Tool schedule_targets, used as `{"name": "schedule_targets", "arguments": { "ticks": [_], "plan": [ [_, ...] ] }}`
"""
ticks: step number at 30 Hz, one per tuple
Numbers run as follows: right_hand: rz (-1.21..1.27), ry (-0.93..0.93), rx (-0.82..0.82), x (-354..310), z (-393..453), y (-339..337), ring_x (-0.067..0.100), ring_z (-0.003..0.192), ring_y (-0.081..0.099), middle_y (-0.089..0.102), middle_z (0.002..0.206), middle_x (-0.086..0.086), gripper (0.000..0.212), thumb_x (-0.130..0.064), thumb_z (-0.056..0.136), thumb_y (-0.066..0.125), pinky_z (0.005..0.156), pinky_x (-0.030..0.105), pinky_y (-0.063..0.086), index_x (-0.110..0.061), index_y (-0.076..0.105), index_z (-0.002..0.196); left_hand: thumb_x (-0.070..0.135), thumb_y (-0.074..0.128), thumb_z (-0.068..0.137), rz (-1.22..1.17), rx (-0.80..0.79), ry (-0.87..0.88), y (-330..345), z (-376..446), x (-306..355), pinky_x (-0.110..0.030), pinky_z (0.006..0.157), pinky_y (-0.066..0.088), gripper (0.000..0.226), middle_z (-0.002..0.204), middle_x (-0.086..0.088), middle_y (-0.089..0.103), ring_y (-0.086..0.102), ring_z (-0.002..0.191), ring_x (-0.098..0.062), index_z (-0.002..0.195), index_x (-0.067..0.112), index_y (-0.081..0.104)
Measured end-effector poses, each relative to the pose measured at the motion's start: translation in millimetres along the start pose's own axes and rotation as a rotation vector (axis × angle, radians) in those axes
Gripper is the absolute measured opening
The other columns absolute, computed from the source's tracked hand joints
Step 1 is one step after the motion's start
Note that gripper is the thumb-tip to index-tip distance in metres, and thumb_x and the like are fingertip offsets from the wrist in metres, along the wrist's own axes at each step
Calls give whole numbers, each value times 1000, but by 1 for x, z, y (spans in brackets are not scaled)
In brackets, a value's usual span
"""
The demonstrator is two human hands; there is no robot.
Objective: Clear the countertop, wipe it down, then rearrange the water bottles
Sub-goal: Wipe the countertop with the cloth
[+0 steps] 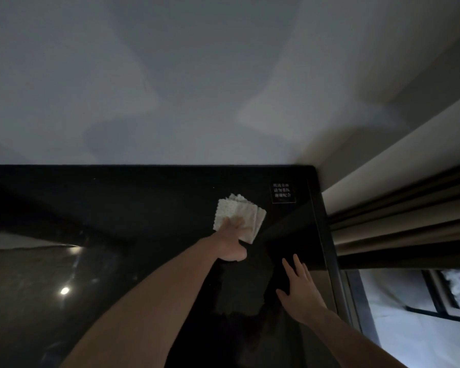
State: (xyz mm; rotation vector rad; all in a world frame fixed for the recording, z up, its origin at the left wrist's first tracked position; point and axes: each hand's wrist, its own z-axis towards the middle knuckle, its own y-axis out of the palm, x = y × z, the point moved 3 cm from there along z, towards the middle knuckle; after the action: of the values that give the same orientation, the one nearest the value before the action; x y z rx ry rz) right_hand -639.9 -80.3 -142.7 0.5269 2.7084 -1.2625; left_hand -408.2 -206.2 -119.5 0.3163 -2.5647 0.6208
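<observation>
Black glossy countertop: runs from the left edge to the right end by the wall, with ceiling lights mirrored in its left part. White dimpled cloth: folded, lying flat toward the back right. Your left hand: fingers straight, pressing down on the cloth. Small white-lettered label: near the back right corner, just beside the cloth. Your right hand: fingers spread and relaxed, flat at the right end, holding nothing.
</observation>
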Motion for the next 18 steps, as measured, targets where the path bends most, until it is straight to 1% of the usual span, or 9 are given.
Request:
{"name": "schedule_targets", "arguments": {
  "ticks": [3, 5, 7, 9, 11, 13, 14, 16, 18],
  "plan": [
    [50, -70, 39, -33, 18, -19, 30, 160, -4, -12, 173, 2, 87, -40, 99, 61, 130, 40, 12, -28, 6, 166, 20, 64, 84, -127, 190, 86, 4, -19, -25, -40, 126, 22, 86, 169, 21, -3, 6, 156, -12, 157, 46, 28],
    [79, -122, 72, -64, 34, -32, 29, 159, -4, -10, 173, 1, 86, -40, 99, 61, 129, 42, 13, -29, 7, 166, 22, 65, 85, -132, 329, 81, 9, -40, -53, -37, 126, 22, 82, 168, 22, 0, 9, 156, -9, 156, 45, 32],
    [98, -182, 107, -96, 54, -41, 29, 159, -2, -7, 173, 2, 85, -41, 100, 61, 129, 43, 16, -28, 8, 165, 24, 64, 86, -100, 397, -13, 13, -61, -90, -38, 127, 20, 83, 169, 19, -4, 3, 157, -13, 159, 41, 28],
    [75, -214, 108, -125, 75, -42, 29, 159, -5, -9, 172, 5, 85, -42, 101, 59, 129, 44, 15, -23, 7, 166, 29, 65, 88, -31, 428, -137, 15, -78, -126, -40, 128, 16, 87, 171, 10, -11, -4, 158, -23, 162, 36, 20],
    [64, -199, 67, -145, 94, -37, 29, 159, -10, -12, 172, 4, 87, -43, 100, 58, 128, 50, 18, -23, 4, 165, 36, 67, 87, 10, 430, -280, 15, -90, -160, -45, 128, 15, 96, 170, 3, -17, -8, 157, -35, 163, 34, 10],
    [45, -173, 60, -154, 105, -29, 30, 157, -10, -11, 169, 1, 88, -47, 97, 62, 122, 57, 31, -31, 5, 162, 37, 70, 84, -2, 393, -377, 19, -99, -185, -54, 125, 20, 106, 169, 4, -23, -12, 155, -41, 163, 38, 0],
    [16, -163, 81, -157, 107, -27, 29, 156, -8, -9, 167, -1, 87, -48, 96, 64, 116, 58, 39, -35, 6, 160, 34, 73, 83, -8, 366, -391, 22, -101, -192, -57, 124, 22, 110, 167, 7, -26, -15, 155, -42, 162, 41, -4],
    [-61, -170, 146, -157, 110, -25, 27, 156, 1, -1, 167, -3, 81, -40, 98, 65, 105, 54, 52, -37, 13, 159, 24, 76, 82, -7, 338, -381, 28, -103, -198, -62, 122, 24, 118, 164, 11, -33, -22, 153, -41, 159, 46, -11],
    [-140, -192, 208, -153, 111, -32, 23, 154, 21, 15, 167, -5, 71, -18, 100, 60, 98, 46, 57, -38, 24, 159, 16, 77, 81, -4, 353, -367, 29, -101, -197, -67, 120, 20, 123, 162, 13, -36, -26, 151, -41, 158, 46, -14]
  ]
}}
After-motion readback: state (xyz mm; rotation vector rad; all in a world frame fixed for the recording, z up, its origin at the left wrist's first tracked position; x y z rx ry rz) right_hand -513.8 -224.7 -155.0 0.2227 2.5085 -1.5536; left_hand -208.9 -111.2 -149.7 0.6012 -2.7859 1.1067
